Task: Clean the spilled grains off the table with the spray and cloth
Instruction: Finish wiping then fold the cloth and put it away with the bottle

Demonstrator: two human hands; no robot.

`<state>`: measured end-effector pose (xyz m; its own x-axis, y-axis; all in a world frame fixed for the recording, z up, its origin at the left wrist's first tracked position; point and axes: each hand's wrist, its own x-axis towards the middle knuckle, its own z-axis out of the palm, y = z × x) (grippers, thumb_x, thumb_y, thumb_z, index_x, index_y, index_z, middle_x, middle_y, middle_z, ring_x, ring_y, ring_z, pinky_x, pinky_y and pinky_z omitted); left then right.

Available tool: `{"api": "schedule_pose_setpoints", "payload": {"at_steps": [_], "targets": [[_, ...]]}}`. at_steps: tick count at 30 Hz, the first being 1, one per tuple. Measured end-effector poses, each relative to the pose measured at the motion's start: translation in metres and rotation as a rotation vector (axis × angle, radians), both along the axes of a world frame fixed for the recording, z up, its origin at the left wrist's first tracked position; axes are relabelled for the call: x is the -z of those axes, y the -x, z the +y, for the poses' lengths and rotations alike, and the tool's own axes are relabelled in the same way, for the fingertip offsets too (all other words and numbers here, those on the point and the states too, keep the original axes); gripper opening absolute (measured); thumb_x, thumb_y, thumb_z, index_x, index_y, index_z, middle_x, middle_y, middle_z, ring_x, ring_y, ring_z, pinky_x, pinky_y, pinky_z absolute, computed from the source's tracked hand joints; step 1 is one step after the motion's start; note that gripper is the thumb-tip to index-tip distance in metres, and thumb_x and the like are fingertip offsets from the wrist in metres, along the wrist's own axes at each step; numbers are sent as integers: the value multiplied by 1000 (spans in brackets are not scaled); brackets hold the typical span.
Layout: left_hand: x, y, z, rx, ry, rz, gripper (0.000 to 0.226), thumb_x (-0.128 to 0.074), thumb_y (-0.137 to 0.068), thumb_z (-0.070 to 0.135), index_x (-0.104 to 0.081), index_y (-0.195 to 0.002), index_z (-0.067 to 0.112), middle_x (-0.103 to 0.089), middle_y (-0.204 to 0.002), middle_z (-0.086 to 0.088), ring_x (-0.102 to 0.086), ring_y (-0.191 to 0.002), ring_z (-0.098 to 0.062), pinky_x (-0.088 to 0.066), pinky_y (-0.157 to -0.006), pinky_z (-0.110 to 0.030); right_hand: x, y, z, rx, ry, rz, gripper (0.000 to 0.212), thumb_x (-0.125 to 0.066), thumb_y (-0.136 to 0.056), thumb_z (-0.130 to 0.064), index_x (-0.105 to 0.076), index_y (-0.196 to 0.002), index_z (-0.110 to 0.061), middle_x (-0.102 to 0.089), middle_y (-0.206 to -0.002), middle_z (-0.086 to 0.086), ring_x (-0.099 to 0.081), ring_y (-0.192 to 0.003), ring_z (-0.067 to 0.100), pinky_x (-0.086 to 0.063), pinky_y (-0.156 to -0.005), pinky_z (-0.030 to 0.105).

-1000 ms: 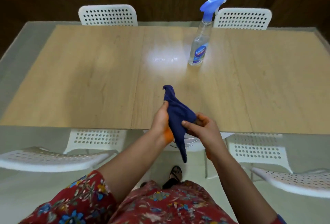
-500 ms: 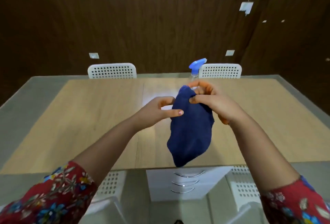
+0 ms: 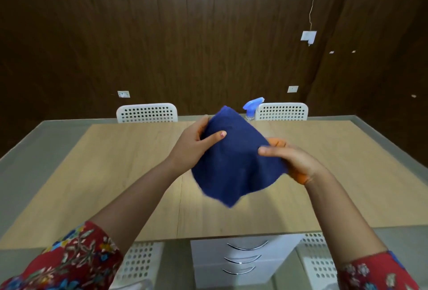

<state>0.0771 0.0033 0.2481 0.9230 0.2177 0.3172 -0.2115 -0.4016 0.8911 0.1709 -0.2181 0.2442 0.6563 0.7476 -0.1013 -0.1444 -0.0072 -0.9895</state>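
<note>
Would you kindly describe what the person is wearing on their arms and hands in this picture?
Both forearms are bare from the elbow down. Each arm has a red sleeve printed with small flowers and leaves in blue, yellow and pale tones, ending near the elbow. The left hand shows a painted pink nail on one finger. The right hand has orange staining on its palm side. No rings or watch show.

You are working in dim, even indoor light; the dark wood-panelled wall (image 3: 162,35) swallows most of it, with only faint vertical sheen near its top. The wooden tabletop (image 3: 104,174) is the brightest surface and shows no hard shadows. Motion blur softens the lower edge of the blue cloth (image 3: 234,167). The wide lens bows the table's edges outward and smears your floral sleeves (image 3: 69,264) at the corners.
</note>
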Motion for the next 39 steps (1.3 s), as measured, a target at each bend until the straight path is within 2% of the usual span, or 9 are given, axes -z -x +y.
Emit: {"api": "schedule_pose_setpoints", "payload": {"at_steps": [3, 6, 9, 14, 19, 24, 28, 32, 39], "targets": [[1, -3, -1, -52, 106, 73, 25, -59, -93, 37, -58, -115, 26, -68, -107, 13, -64, -101, -5, -53, -86, -25, 34, 10, 5, 145, -396, 435, 42, -82, -55, -50, -81, -86, -22, -75, -98, 5, -73, -87, 21, -59, -74, 37], [16, -7, 5, -156, 117, 149, 31, -55, -94, 43, -57, -115, 21, -67, -107, 8, -63, -101, -7, -52, -87, -30, 63, 30, 24, -3, -355, 578, 38, -71, -83, -34, -70, -114, -13, -70, -114, 10, -68, -104, 26, -55, -87, 41], [28, -6, 13, -227, 150, 300, 40, -53, -94, 49, -56, -102, 10, -64, -95, -1, -62, -94, -16, -46, -80, -33, 60, 25, 30, 194, -29, 340, 33, -55, -95, -33, -65, -119, -14, -72, -113, 6, -68, -105, 21, -52, -92, 38], [27, -2, 35, -168, 319, 498, 59, -66, -85, 47, -43, -133, 20, -56, -128, 1, -56, -115, -19, -47, -100, -39, 38, 7, 34, 315, 117, 100, 28, -59, -95, -36, -68, -113, -16, -75, -103, 2, -69, -101, 19, -54, -91, 35], [23, -7, 42, -103, 166, 586, 88, -81, -76, 29, -25, -142, 39, -44, -129, 4, -50, -119, -24, -50, -81, -31, 42, 5, 45, 513, 171, -191, 35, -69, -86, -36, -70, -96, -3, -70, -90, 16, -65, -80, 15, -51, -69, 28], [25, -10, 35, -77, -263, 606, 36, -73, -80, 14, -61, -113, 24, -63, -112, 0, -61, -103, -19, -54, -89, -36, 51, -12, 48, 608, 404, -505, 36, -74, -81, -42, -69, -82, -7, -56, -99, 1, -58, -95, 18, -52, -78, 34], [11, -6, 32, -127, -439, 555, 15, -60, -93, 24, -64, -107, 21, -55, -130, -3, -55, -112, -19, -45, -95, -34, 34, -12, 38, 473, 240, -324, 31, -75, -81, -37, -72, -94, -9, -66, -110, -4, -64, -99, 13, -50, -76, 25], [-5, 1, 41, 6, -28, 483, 12, -60, -93, 23, -65, -102, 17, -63, -116, 3, -55, -115, -18, -39, -90, -27, 4, -4, 18, 296, -11, -266, 19, -70, -86, -24, -73, -103, -18, -67, -123, -9, -63, -111, 9, -53, -87, 25], [76, 18, 28, -72, 865, 622, 25, -58, -91, 21, -65, -112, 10, -71, -104, -8, -67, -91, -24, -55, -73, -36, 74, 16, 14, 366, -14, 235, 33, -67, -86, -6, -53, -113, -18, -75, -88, 5, -70, -73, 20, -57, -57, 30]]}}
